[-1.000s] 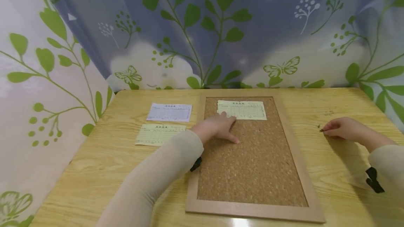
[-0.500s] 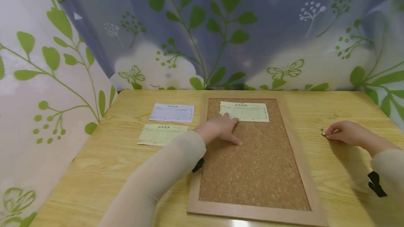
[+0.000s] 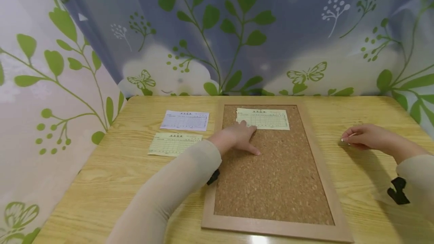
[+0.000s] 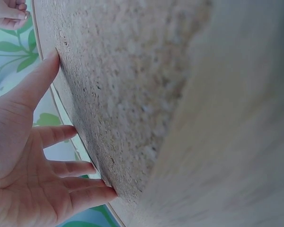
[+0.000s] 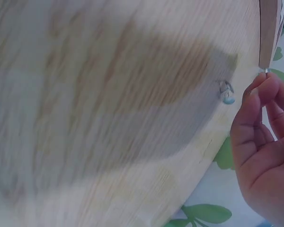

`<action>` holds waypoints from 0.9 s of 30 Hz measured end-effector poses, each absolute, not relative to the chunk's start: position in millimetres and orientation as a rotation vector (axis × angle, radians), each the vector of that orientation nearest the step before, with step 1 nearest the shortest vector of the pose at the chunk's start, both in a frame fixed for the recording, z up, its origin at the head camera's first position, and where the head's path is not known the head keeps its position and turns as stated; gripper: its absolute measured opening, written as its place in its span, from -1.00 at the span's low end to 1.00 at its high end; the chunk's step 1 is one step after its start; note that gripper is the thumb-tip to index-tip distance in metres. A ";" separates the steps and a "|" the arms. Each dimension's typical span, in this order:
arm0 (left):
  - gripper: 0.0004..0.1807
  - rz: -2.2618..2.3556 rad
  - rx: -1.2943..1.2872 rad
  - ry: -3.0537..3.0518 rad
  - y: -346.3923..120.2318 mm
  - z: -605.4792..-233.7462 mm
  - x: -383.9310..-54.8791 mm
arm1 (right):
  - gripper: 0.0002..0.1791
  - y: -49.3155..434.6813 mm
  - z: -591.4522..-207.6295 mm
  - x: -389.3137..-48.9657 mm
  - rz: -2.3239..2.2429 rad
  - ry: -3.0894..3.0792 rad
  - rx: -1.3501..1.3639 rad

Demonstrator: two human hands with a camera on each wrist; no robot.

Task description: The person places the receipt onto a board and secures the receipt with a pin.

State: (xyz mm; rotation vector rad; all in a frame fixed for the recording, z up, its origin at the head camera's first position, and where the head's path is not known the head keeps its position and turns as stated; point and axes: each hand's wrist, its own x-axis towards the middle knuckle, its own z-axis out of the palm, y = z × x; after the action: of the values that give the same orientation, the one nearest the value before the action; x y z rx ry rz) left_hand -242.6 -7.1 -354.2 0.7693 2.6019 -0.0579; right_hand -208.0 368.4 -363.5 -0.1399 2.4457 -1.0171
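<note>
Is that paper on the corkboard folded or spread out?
Spread: the paper lies flat, printed side up, the left hand at its near edge.

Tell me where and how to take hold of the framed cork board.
The framed cork board is likely best taken midway along its near rail, from the near side, pinched above and below: it lies flat, that rail is uncovered, and the left sleeve crosses the left rail.
</note>
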 end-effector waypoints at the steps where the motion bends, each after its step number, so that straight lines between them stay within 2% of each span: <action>1: 0.02 -0.060 0.768 2.607 -7.5 -354.9 -243.1 | -0.69 366.9 -362.9 -209.1 -1.034 2.427 -0.145; 18: 0.02 -0.054 0.757 2.604 -6.1 -357.2 -237.0 | -0.73 340.8 -352.8 -222.6 -1.181 2.292 -0.130; 27: 0.03 -0.051 0.743 2.607 -5.9 -354.0 -240.5 | -0.68 322.2 -341.7 -237.6 -1.152 2.309 -0.165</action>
State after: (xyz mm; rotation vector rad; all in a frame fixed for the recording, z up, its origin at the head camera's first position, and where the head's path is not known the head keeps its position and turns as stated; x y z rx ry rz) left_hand -240.5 -5.9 -354.0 0.7435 2.6069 -0.0514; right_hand -237.6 322.2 -341.7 -0.1646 2.3089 -1.1516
